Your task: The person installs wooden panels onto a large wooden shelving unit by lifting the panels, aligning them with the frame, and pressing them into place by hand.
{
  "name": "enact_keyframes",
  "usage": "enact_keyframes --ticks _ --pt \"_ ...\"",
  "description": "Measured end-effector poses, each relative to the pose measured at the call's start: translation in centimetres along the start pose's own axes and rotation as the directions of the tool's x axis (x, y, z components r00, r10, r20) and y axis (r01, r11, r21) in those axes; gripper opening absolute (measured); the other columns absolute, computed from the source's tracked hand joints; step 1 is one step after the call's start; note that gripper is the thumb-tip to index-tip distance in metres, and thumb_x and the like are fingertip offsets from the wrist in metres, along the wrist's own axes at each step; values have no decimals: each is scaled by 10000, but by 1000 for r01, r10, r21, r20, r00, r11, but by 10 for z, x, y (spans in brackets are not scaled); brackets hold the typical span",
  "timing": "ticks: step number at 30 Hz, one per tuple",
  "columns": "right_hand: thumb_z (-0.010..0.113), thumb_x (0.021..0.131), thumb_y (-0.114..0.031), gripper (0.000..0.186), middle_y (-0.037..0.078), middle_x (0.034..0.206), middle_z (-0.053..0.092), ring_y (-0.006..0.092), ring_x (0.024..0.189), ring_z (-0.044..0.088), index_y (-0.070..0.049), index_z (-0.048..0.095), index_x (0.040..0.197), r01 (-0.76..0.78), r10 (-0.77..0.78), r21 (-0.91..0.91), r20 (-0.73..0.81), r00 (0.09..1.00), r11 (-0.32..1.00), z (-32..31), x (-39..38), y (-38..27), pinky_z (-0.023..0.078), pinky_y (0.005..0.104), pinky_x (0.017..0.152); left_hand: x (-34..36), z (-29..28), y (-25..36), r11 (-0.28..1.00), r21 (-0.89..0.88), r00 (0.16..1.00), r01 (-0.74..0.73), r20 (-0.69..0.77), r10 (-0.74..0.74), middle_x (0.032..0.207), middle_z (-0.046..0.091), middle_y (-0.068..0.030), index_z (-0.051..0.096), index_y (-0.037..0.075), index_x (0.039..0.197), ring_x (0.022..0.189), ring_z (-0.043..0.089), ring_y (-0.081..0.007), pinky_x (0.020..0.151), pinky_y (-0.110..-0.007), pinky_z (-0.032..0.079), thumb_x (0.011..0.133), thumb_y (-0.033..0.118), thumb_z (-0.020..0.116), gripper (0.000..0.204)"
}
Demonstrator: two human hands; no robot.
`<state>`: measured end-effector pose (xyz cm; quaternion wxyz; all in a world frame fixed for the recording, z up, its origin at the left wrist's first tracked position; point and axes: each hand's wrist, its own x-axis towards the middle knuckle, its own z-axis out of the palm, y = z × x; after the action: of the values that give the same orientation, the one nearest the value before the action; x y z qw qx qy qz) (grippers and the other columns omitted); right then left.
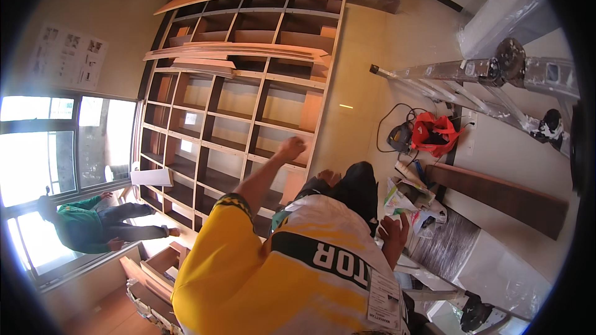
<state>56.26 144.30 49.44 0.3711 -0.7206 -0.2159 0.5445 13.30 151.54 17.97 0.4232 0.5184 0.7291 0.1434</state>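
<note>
Wooden frame [254, 123] — beneath left grip [290, 149], contact unclear

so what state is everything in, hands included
left hand: loosely curled, above the wooden grid; contents can't be told
right hand: fingers apart and bent, nothing visible in it
wooden grid: lidless, compartments open
wood strips: loose, laid across the grid
red bag: gaping open
dark grey tool: set down beside the bag
ladder: splattered whitish
</note>
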Motion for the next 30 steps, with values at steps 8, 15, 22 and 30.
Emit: enact_keyframes --ticks 8,15,22,30 --pt "611 1029 -410 524 148 1159 707 234 1009 688 -88 522 1433 -131 116 -86 -160 980 988 -6 112 -57 541 365 860 140 70 345 811 -481 804 -334 304 511 1114 734 -173 708 52 1198 1085 701 -309 988 -413 521 886 358 716 437" --pt "622 1030 -374 524 106 1158 691 203 1035 665 -41 531 1423 100 -41 -300 197 980 949 83 224 -199 510 347 918 214 9 419 826 -541 787 -161 435 438 1149 744 -149 701 37 1230 1117 698 -255 979 -357 524 887 320 735 447" --pt "561 1056 -363 498 137 1171 676 194 1121 612 -33 525 1427 -4 127 -358 323 938 934 188 276 -297 456 339 1007 341 -49 407 880 -471 947 -59 253 199 1109 749 -168 711 30 1187 1078 716 -244 944 -345 548 891 326 736 419" --pt "580 1050 -402 509 138 1111 705 197 983 674 -24 566 1391 149 -96 -235 222 970 961 276 393 -371 535 367 910 516 -120 387 917 -341 963 209 233 -133 1246 692 -190 706 93 1195 1165 664 -349 986 -427 534 801 467 756 546"
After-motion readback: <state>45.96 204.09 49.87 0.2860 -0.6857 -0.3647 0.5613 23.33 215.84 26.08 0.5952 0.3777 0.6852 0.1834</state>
